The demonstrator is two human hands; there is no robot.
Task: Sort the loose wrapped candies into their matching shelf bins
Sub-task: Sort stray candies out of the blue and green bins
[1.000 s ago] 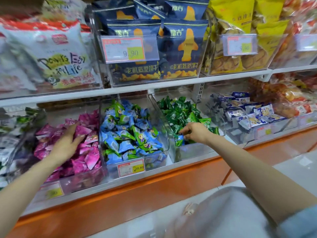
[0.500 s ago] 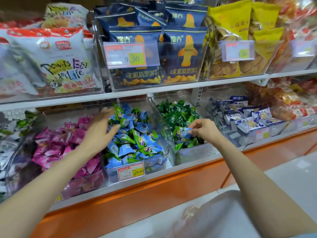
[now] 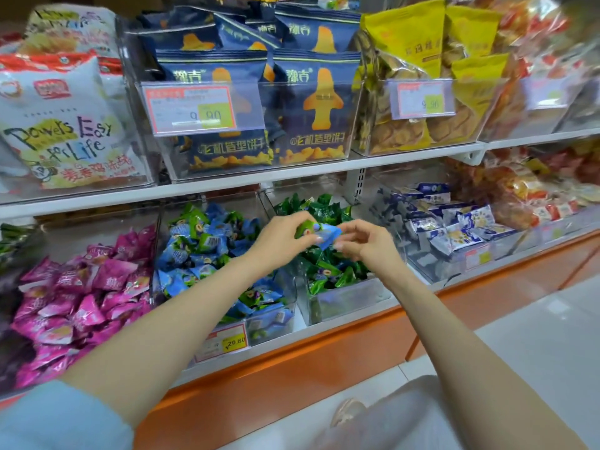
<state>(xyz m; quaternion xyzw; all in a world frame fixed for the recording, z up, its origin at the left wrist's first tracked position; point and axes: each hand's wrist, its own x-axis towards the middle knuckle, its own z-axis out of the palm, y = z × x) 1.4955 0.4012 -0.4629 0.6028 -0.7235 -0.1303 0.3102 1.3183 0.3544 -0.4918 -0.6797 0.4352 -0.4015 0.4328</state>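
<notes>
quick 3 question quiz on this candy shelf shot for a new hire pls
1. True or false: the pink candy bin sits directly left of the blue candy bin.
2. The held candy between the left hand and right hand is mostly: A pink, B blue, C yellow.
3. Fill in: the price tag on the blue candy bin reads ____.
Key: 1 true; 2 B; 3 29.80
</notes>
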